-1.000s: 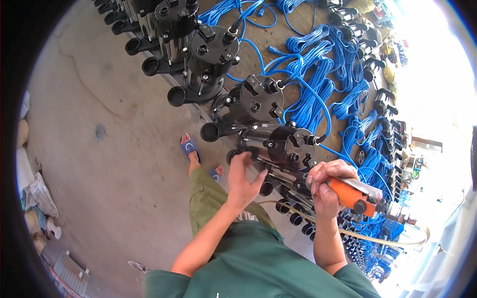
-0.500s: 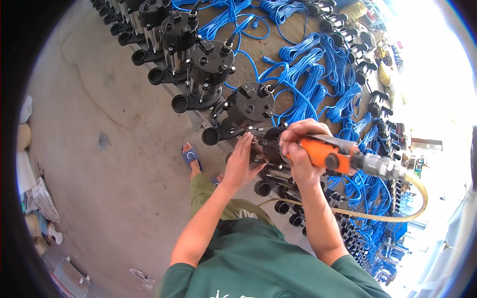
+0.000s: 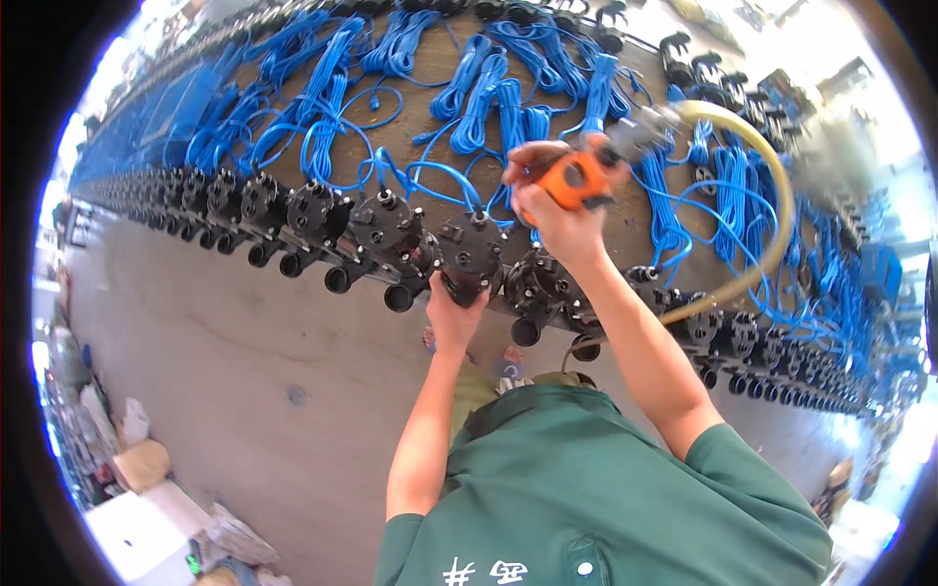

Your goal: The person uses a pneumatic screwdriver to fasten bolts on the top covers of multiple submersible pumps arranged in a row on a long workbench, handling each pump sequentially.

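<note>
Blue cords [image 3: 510,107] are spread over the surface [image 3: 420,100]. One black pump [image 3: 471,244], standing long-way up, is held on its six-o'clock side by the nearer left hand [image 3: 455,311]. Toward two o'clock, an orange tool [image 3: 569,183] is gripped by the right hand [image 3: 561,221].

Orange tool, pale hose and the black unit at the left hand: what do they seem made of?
Orange tool: plastic or painted metal; colour looks even, but blur leaves it open.
Pale hose: probably flexible plastic or rubber, smooth-looking, since it bends in an unbroken loop.
Black unit: perhaps painted metal, semi-gloss, judging by its faint sheen.
</note>
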Demonstrator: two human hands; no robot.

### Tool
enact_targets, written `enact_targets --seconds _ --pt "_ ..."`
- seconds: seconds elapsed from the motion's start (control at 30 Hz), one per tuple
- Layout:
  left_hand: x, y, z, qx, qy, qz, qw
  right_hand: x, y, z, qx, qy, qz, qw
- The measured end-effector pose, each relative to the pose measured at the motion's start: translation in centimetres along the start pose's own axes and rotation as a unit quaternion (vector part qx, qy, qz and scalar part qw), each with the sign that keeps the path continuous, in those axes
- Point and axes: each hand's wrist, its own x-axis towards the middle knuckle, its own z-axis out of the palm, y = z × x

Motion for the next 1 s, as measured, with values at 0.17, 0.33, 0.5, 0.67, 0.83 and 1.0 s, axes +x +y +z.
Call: enact_targets --seconds 0.17,0.33,0.5,0.67,0.83,1.0 --pt "0.5 -0.2 -1.5 0.012 -0.010 0.040 0.999 0.3 2.5 0.5 -0.066 -0.023 -0.060 0.996" --pt "2.2 0.5 -2.7 -0.103 -0.087 0.041 0.990 0.5 3.0 0.5 -0.140 -0.034 -0.062 0.988" --pt "5.8 -1.9 -2.8 -0.150 -0.186 0.049 0.970 0.8 1.8 0.1 -0.049 0.012 -0.064 0.997" --pt "6.7 -7.2 -1.3 -0.170 -0.239 0.080 0.953 -0.2 -2.1 0.6 -0.026 0.083 -0.047 0.995" --pt "6.9 -2.6 0.9 -0.202 -0.161 0.143 0.956 -2.6 -5.1 -1.4 -0.089 0.143 0.005 0.986" --pt "12.3 5.3 2.6 -0.046 -0.057 0.086 0.994 -3.8 -6.5 -0.3 -0.087 0.194 -0.045 0.976"
